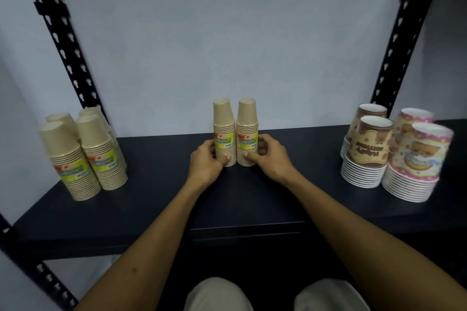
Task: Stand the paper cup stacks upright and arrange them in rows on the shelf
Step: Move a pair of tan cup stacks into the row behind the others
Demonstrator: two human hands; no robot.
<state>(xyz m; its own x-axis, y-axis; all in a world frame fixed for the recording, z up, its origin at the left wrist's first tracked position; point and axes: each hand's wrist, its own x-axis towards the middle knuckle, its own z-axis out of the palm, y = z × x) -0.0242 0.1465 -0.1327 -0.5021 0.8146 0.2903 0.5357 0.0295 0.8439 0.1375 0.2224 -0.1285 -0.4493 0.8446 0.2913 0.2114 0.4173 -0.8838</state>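
Observation:
Two narrow tan paper cup stacks stand upright side by side at the middle back of the dark shelf [252, 199]. My left hand [206, 161] grips the left narrow stack [223, 124] near its base. My right hand [267, 156] grips the right narrow stack [247, 121] the same way. Both stacks carry yellow-green labels and touch each other. On the left, several wider tan cup stacks [83, 151] stand upright in rows. On the right stand several printed cup stacks [394, 151], brown and pink, also upright.
Black perforated shelf posts rise at the left [63, 40] and right [396, 43]. A pale wall closes the back of the shelf. The shelf's front edge [247, 232] runs across below my forearms. My knees show at the bottom.

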